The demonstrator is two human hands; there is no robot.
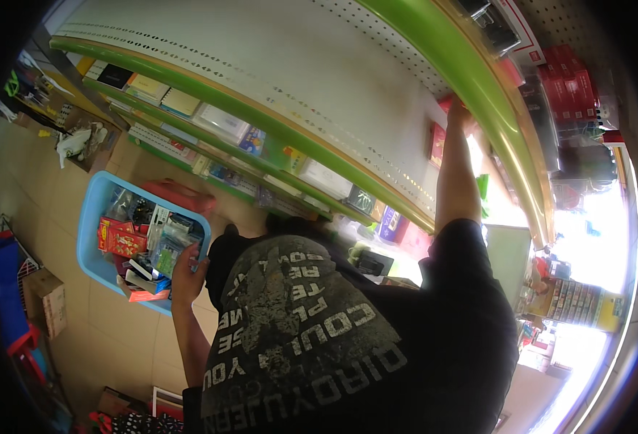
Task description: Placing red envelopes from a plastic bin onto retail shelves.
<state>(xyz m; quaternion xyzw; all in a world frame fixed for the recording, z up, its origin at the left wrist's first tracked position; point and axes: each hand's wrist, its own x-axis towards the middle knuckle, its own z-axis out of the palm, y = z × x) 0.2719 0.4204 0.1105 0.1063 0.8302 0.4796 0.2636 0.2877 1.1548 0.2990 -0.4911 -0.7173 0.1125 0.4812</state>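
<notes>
My left hand (187,274) is at the near rim of a light-blue plastic basket (92,190), fingers over the inside beside clear plastic packets (175,247). Whether it grips the rim or a packet is unclear. Inside the basket lie red printed packets (126,241), blister packs and small boxes. On the far right my right arm stretches up over a wide white shelf (275,59). At its end, my right hand (460,116) has a red packet (448,102) at the fingertips; the green shelf edge partly hides this hand. Another red packet (436,144) stands just below.
Green-edged lower shelves (210,97) hold notebooks (180,103) and boxed goods. A curved green shelf edge (492,92) overhangs my right arm. Red boxes (568,87) sit above it. On the tiled floor (118,347) are a cardboard box (44,301) and a red case (180,196) by the basket.
</notes>
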